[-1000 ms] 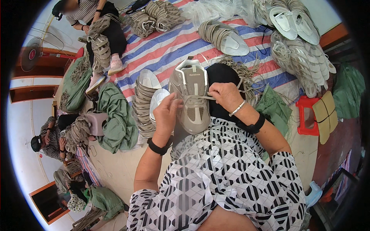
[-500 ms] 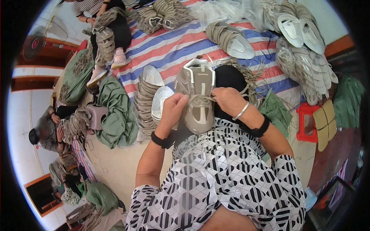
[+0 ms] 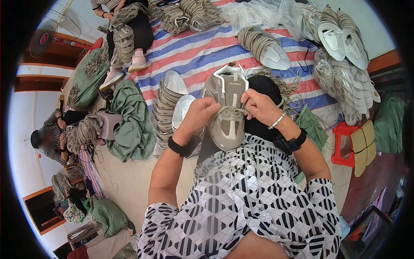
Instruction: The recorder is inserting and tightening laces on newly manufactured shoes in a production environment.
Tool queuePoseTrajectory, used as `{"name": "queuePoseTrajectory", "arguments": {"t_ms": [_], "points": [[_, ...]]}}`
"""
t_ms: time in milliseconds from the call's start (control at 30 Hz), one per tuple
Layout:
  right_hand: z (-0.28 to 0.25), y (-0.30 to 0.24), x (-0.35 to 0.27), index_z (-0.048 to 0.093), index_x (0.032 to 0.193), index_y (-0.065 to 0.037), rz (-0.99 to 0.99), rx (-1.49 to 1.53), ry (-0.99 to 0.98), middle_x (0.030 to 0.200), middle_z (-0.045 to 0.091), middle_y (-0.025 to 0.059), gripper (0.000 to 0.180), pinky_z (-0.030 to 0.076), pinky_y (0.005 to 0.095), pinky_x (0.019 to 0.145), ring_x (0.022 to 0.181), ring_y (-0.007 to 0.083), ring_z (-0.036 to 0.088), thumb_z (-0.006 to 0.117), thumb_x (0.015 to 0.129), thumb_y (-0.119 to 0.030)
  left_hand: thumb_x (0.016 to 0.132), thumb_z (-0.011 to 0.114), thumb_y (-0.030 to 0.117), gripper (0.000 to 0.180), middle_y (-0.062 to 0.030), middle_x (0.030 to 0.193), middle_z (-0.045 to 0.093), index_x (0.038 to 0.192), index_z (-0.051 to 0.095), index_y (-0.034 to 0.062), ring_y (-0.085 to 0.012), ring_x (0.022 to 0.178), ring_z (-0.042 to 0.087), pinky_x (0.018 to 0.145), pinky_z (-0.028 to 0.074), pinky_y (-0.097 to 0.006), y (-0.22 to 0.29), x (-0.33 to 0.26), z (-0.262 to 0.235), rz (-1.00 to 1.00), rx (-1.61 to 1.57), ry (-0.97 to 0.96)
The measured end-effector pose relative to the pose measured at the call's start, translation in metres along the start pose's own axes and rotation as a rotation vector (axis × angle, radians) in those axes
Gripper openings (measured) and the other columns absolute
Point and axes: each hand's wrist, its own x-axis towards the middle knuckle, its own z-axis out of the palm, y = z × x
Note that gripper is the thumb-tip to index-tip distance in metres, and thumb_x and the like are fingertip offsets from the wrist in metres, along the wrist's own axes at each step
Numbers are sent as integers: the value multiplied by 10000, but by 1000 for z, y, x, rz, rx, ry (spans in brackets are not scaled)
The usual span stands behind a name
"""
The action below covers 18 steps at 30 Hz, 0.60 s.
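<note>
A taupe shoe upper (image 3: 228, 129) with a white-lined collar rests on my lap, its toe toward me. A light beige shoelace (image 3: 233, 109) crosses the upper below the tongue. My left hand (image 3: 200, 113) pinches the lace at the left edge of the eyelets. On the other side, my right hand (image 3: 261, 108) is closed on the lace between thumb and fingers. Behind my right hand lies a black rounded thing (image 3: 266, 88), partly hidden by it. Left of my left hand stands a stack of nested taupe uppers (image 3: 161, 116) with white insides.
More stacked uppers (image 3: 258, 45) lie on the striped sheet (image 3: 189, 54), with others (image 3: 345, 86) at the right. A bundle of loose laces (image 3: 291, 93) is beyond my right hand. A red stool (image 3: 341, 144) stands right. Co-workers sit at the left near green sacks (image 3: 129, 125).
My right hand has moved in over the upper's right edge, drawing the lace closer across it. The whole view has shifted slightly. Both hands still grip the lace.
</note>
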Motion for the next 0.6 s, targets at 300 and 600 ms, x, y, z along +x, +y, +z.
{"name": "queuePoseTrajectory", "arguments": {"t_ms": [300,600], "points": [[-5,-12,3,549,939,-96,-549,-1042,133,787,547,66,164,465,338,620,738,214,605,602,788,-61,861,601,210,158,-115,782,644,779,585,76,-364,706,610,592,481,-444,38,7,5,318,960,149],[-9,-27,25,631,731,-55,-490,-1100,-273,940,536,110,55,503,405,730,869,290,600,652,731,-106,619,768,218,295,-14,912,559,838,595,122,-234,980,537,864,449,-409,72,33,-32,840,1286,-344]]}}
